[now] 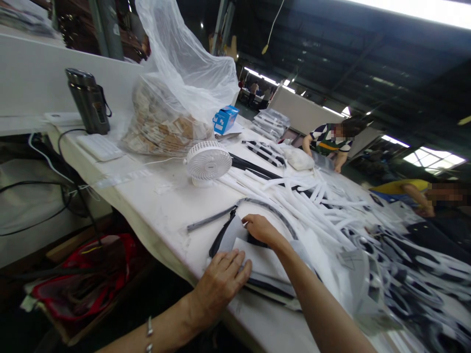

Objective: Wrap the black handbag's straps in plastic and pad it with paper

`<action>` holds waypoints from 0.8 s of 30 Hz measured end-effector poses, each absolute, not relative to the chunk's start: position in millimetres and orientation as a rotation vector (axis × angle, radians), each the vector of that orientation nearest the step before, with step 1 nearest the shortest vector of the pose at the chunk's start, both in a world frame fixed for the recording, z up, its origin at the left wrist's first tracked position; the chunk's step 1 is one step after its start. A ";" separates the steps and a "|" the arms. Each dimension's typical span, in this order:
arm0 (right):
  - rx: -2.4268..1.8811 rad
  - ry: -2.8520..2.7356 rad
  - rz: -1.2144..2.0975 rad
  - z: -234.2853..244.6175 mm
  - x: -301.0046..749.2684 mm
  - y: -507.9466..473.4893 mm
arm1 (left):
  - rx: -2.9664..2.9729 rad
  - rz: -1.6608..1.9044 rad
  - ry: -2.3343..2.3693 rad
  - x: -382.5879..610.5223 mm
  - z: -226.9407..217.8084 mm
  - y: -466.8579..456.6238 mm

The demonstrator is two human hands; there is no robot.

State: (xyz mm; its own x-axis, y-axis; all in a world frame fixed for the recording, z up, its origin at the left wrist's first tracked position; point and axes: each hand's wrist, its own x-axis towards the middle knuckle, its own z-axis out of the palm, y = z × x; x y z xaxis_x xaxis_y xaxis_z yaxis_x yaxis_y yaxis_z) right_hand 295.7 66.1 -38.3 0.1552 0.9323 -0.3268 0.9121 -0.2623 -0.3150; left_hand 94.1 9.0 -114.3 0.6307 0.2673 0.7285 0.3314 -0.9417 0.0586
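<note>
Looks like a thin, soft cut panel [257, 261], pale grey-white with a black strip [220, 240] curving along its left edge, lying flat at the near edge of the table [165, 206]. Probably light as anything and floppy, so likely to sag or crease if lifted by one corner. Best pinched at the edge by the black trim, or slid flat under both palms rather than picked up. Smooth-looking face too, so maybe a bit slippy against the layers underneath. Left hand [221, 282] laid on the near corner, fingers stretched out flat and pressing, gripping nothing. Right hand [262, 229] further in, fingers bent with the tips down on the panel beside a dark patch; no telling whether pinching or just pinning. Just beyond, a straight grey strip [209, 224], then a big heap of white strips [312, 196] across the table. Further back, a small white fan [208, 162], a clear plastic bag [172, 98] stuffed with tan pieces, a blue box [225, 119], a dark flask [88, 100] and a white keyboard [99, 146]. On the far side, a person in a striped top [327, 139] and another in yellow [401, 189], well apart from these hands.
</note>
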 end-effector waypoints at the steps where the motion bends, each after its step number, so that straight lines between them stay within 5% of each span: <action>1: -2.366 -1.888 0.769 -34.7 296.6 68.7 | -2.768 -1.204 -0.508 94.2 -115.7 9.0; 15: -2.616 -1.914 1.130 -33.4 302.5 99.5 | -2.745 -1.296 -0.527 94.0 -114.1 8.8; 24: -2.705 -2.079 0.716 -38.1 281.5 108.2 | -2.782 -1.202 -0.526 94.6 -118.7 9.1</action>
State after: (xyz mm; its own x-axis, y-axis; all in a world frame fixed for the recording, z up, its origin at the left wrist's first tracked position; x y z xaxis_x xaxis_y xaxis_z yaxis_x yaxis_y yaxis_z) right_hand 281.5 108.2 -38.1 0.2276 0.8292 -0.5106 0.9677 -0.2509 0.0239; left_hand 94.6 9.1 -118.7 0.6366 0.2831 0.7173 0.3348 -0.9394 0.0736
